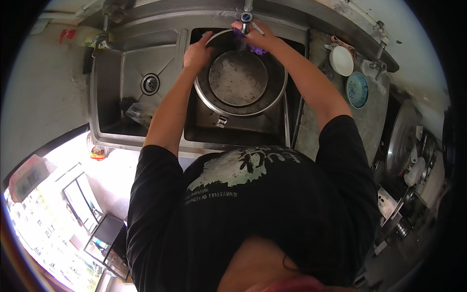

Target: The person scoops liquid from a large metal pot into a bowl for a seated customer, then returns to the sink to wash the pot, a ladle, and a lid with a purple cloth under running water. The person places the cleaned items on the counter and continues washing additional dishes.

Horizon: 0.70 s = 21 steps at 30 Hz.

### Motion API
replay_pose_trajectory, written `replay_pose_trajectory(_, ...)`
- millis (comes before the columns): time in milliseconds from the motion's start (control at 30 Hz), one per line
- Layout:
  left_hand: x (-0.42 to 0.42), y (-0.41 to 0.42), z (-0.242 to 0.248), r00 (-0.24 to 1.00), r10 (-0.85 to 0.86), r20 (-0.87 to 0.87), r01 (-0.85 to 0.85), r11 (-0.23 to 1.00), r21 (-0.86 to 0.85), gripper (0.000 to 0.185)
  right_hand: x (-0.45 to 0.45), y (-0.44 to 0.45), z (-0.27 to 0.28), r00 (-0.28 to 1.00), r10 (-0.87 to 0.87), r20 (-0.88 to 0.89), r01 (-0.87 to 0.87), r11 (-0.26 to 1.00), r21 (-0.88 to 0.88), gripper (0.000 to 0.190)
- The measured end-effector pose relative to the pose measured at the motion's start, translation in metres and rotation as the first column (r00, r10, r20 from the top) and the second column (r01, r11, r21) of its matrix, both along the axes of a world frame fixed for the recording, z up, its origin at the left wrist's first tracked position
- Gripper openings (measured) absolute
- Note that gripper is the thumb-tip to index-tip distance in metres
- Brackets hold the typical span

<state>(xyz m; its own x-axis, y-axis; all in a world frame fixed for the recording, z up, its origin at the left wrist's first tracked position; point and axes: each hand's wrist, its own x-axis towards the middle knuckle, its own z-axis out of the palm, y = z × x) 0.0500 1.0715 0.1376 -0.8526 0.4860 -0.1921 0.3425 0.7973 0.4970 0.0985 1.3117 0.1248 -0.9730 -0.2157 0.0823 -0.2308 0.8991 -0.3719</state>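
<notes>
In the right basin of a double stainless-steel sink point(204, 144) sits a wide round metal pot point(239, 78) with a bright rim and a stained inner disc. A metal clasp point(221, 121) sticks out on its near side. My left hand point(197, 54) grips the rim at the far left. My right hand point(261, 34) is at the far right rim, beneath the faucet point(246, 18), and holds a purple scrubbing cloth point(258, 49). That hand partly covers the cloth. Water seems to run from the faucet into the pot, though the stream is blurred.
The left basin holds a clear plastic bag point(140, 113) near its drain point(150, 84). Another tap point(100, 40) stands over it. On the right counter point(328, 98) are a white bowl point(342, 61) and a blue patterned bowl point(356, 90). A large metal lid point(403, 138) leans farther right.
</notes>
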Motion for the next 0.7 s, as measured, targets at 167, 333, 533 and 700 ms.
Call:
replay_pose_trajectory(167, 0.007, -0.008, -0.006, 0.997, 0.072, -0.009, -0.072, 0.995, 0.071, 0.055, 0.060, -0.002, 0.016, 0.949, -0.284, -0.137, 0.308, 0.931, 0.197, 0.041)
replay_pose_trajectory(333, 0.019, -0.012, -0.015, 0.995, 0.090, -0.038, -0.079, 0.972, 0.223, 0.056, 0.126, -0.012, 0.032, 0.811, -0.582, -0.054, 0.567, 0.762, 0.313, 0.034)
replay_pose_trajectory(533, 0.084, -0.039, -0.024, 0.924, 0.230, -0.306, -0.161, 0.959, 0.232, 0.057, 0.086, -0.009, 0.022, 0.923, -0.346, -0.170, 0.373, 0.913, 0.165, 0.026)
replay_pose_trajectory(700, 0.154, -0.063, -0.010, 0.932, 0.243, -0.270, -0.202, 0.964, 0.174, 0.055, 0.039, -0.023, 0.011, 0.975, -0.107, -0.196, 0.119, 0.992, 0.051, 0.029)
